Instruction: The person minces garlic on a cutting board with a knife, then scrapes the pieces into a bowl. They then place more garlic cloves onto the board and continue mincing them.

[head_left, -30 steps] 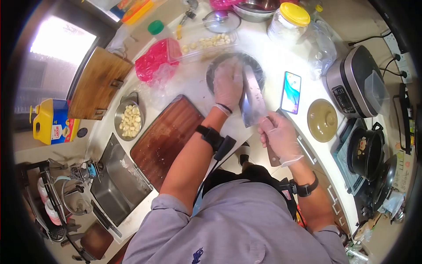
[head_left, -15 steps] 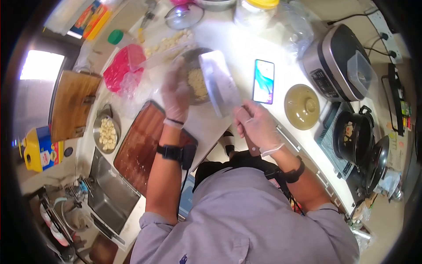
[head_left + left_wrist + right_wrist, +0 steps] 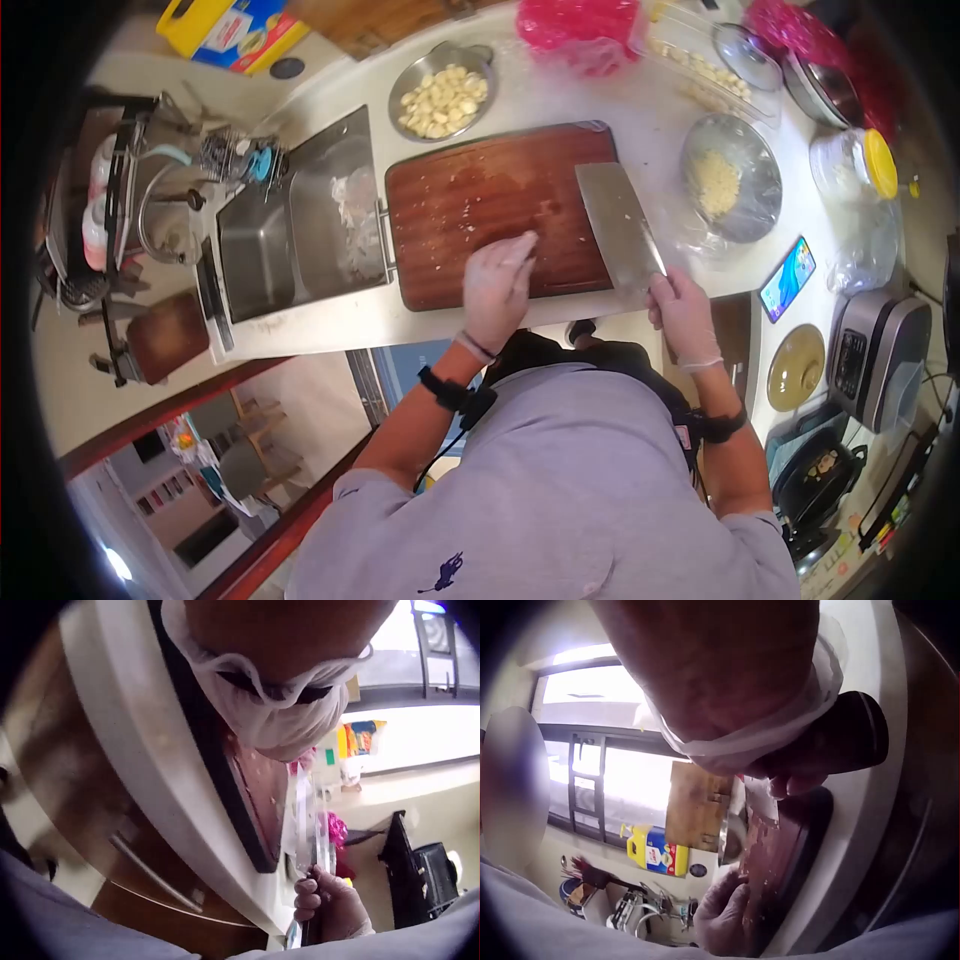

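The right hand (image 3: pixel 688 318) grips the handle of a cleaver (image 3: pixel 622 225), its broad blade lying over the right end of the brown cutting board (image 3: pixel 480 215). The gloved left hand (image 3: pixel 497 290) is over the board's front edge, fingers loosely bent and nothing visible in them; the right wrist view also shows this left hand (image 3: pixel 724 911) beside the board (image 3: pixel 769 855). Small pale bits are scattered on the board. Right of it, a bowl (image 3: pixel 755 205) contains chopped pale pieces (image 3: pixel 716 184). In the left wrist view, the right hand (image 3: pixel 334 904) has its fingers round the cleaver handle.
A metal pan of peeled cloves (image 3: pixel 441 101) stands behind the board, and a sink (image 3: pixel 335 215) lies left of it. To the right are a phone (image 3: pixel 789 279), a yellow-lidded jar (image 3: pixel 850 165), a glazed lid (image 3: pixel 797 367) and a cooker (image 3: pixel 880 360). Pink bags (image 3: pixel 580 35) lie at the back.
The left hand has left the bowl and moved left to the board. The right hand has carried the cleaver from the bowl to over the board. The head view has turned toward the sink.
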### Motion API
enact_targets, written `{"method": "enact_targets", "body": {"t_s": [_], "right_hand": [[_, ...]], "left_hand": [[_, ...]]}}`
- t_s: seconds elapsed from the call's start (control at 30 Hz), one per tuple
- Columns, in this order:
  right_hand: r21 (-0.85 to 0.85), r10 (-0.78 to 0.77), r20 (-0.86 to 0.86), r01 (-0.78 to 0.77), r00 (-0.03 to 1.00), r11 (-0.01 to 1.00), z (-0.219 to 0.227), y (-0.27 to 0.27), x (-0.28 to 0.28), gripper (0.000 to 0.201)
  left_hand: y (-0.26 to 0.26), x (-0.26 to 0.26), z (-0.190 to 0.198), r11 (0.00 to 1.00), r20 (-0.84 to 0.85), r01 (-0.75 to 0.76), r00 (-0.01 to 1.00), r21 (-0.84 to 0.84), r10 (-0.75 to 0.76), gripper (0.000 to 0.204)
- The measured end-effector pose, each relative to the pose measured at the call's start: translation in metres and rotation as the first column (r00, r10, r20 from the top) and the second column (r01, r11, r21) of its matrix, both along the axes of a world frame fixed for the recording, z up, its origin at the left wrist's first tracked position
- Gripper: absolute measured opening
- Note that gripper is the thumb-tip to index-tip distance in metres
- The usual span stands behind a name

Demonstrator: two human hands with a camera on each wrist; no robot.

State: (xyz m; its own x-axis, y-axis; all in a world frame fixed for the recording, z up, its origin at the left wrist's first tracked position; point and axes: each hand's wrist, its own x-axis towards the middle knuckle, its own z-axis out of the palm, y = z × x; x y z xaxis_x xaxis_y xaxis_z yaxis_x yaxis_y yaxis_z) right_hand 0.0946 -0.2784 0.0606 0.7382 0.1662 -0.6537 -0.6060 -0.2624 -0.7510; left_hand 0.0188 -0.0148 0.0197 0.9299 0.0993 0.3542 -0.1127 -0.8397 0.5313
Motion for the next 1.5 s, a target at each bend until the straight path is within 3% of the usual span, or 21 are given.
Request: {"method": "enact_targets", "body": {"t_s": [0.07, 0.13, 0.23, 0.4, 0.47, 0.63, 0.7, 0.8, 0.9, 1.0, 1.1, 1.23, 1.3, 1.33, 1.4, 1.5], "right_hand": [[-0.04, 0.057, 0.007, -0.057, 0.998, 0.998, -0.015, 0.014, 0.002, 0.023], [-0.081, 0.105, 0.008, -0.105, 0.994, 0.991, -0.019, 0.031, 0.004, 0.025], [-0.061, 0.065, 0.061, -0.061, 0.996, 0.996, -0.022, 0.065, 0.012, 0.025], [-0.09, 0.214, 0.059, -0.209, 0.975, 0.974, -0.021, 0.116, 0.022, 0.024], [-0.13, 0.275, 0.069, -0.264, 0.959, 0.956, -0.014, 0.13, 0.027, 0.026], [-0.164, 0.45, 0.088, -0.432, 0.889, 0.887, -0.017, 0.133, 0.033, 0.028], [-0.211, 0.642, 0.058, -0.619, 0.764, 0.756, -0.012, 0.131, 0.03, 0.03], [-0.276, 0.72, 0.151, -0.67, 0.678, 0.689, -0.018, 0.127, 0.028, 0.032], [-0.32, 0.731, 0.24, -0.658, 0.639, 0.681, -0.023, 0.125, 0.027, 0.032], [-0.295, 0.728, 0.167, -0.67, 0.665, 0.681, -0.015, 0.128, 0.028, 0.032], [-0.338, 0.736, 0.23, -0.657, 0.636, 0.673, -0.018, 0.128, 0.024, 0.031], [-0.233, 0.686, 0.114, -0.652, 0.719, 0.722, -0.005, 0.119, 0.02, 0.028], [-0.053, 0.435, 0.037, -0.433, 0.899, 0.9, -0.01, 0.099, 0.014, 0.024], [-0.036, 0.353, 0.015, -0.352, 0.935, 0.935, 0.003, 0.092, 0.01, 0.021], [-0.107, 0.311, 0.043, -0.305, 0.949, 0.946, 0.001, 0.065, 0.003, 0.02], [-0.199, 0.2, 0.088, -0.18, 0.976, 0.963, 0.001, 0.023, -0.018, 0.019]], "left_hand": [[0.017, -0.024, 0.002, 0.994, -0.048, -0.101, 0.994, 0.044, 0.103, 0.046], [0.028, -0.04, 0.009, 0.89, -0.164, -0.405, 0.883, 0.211, 0.441, 0.058], [0.045, -0.049, -0.001, 0.841, -0.204, -0.489, 0.821, 0.233, 0.534, 0.067], [0.067, -0.044, -0.007, 0.832, -0.169, -0.499, 0.823, 0.242, 0.542, 0.057], [0.073, -0.04, -0.01, 0.857, -0.155, -0.486, 0.846, 0.174, 0.511, 0.047], [0.077, -0.04, -0.011, 0.852, -0.109, -0.511, 0.846, 0.114, 0.522, 0.034], [0.078, -0.048, -0.011, 0.846, -0.08, -0.523, 0.844, 0.103, 0.531, 0.03], [0.082, -0.063, -0.007, 0.862, -0.13, -0.473, 0.858, 0.18, 0.498, 0.022], [0.089, -0.068, -0.005, 0.904, -0.186, -0.402, 0.886, 0.145, 0.424, 0.02], [0.096, -0.057, -0.008, 0.912, -0.169, -0.392, 0.897, 0.122, 0.409, 0.018], [0.097, -0.043, -0.012, 0.912, -0.147, -0.398, 0.901, 0.099, 0.409, 0.016], [0.101, -0.033, -0.009, 0.95, -0.123, -0.312, 0.943, 0.004, 0.31, 0.017], [0.108, -0.03, -0.001, 0.929, -0.148, -0.365, 0.918, 0.058, 0.369, 0.024], [0.11, -0.027, -0.001, 0.934, -0.152, -0.354, 0.921, 0.054, 0.358, 0.024], [0.114, -0.02, -0.002, 0.867, -0.038, -0.379, 0.91, 0.325, 0.412, 0.031], [0.114, -0.023, -0.004, 0.876, -0.062, -0.3, 0.936, 0.378, 0.347, 0.033]]}}
